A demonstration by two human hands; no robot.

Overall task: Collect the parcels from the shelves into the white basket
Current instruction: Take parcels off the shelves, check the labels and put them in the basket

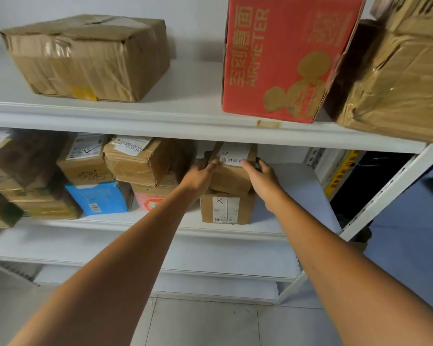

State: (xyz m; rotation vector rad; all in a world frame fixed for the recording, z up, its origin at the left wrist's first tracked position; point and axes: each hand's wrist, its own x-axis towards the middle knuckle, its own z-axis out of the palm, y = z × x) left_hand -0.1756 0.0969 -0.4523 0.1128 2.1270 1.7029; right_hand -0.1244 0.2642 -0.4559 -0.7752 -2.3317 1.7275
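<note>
Left hand (201, 174) and right hand (261, 179) clasp the cardboard parcel (231, 181) by opposite sides, atop 1 labelled box (225, 209) near the shelf (235, 231) right end.

The shelf rack (160, 118) is white. The tall carton (285, 58) is red with gold lettering and a gold mouse-head motif. The taped box (90, 58) is brown with a yellow sticker (83, 93). The small parcel (231, 179) is brown with a black-printed white label. The blue parcel (98, 198) has a white barcode patch.
</note>
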